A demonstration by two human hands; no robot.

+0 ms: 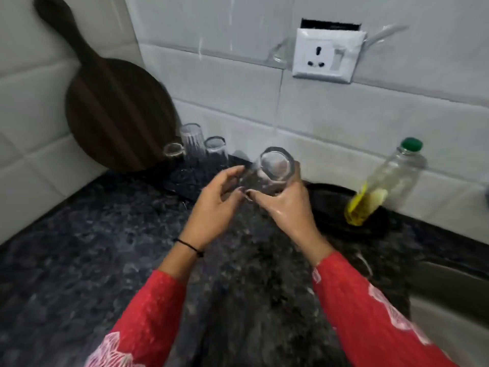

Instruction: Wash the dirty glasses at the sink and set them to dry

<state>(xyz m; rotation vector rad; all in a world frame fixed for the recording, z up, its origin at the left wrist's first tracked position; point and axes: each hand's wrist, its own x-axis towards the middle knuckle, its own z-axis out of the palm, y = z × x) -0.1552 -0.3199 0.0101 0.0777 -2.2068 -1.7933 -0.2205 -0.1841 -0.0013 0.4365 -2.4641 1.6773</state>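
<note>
Gripping a clear, wet drinking glass (275, 168), the right hand (284, 207) is wrapping its base; the left hand (217, 205) is hovering spread beside it. Slipping is likely, wet fingers being the cause; it could strike the three upturned clear glasses (197, 145).

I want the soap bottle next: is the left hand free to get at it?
Probably not easily: the left hand is open, but the right hand holding a glass sits between it and the bottle.

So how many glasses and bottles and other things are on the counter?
Clear drinking glasses: 4, three upturned by the wall, one in the right hand
Clear plastic bottle, green cap: 1
Round dark wooden board: 1
Total: 6
</note>
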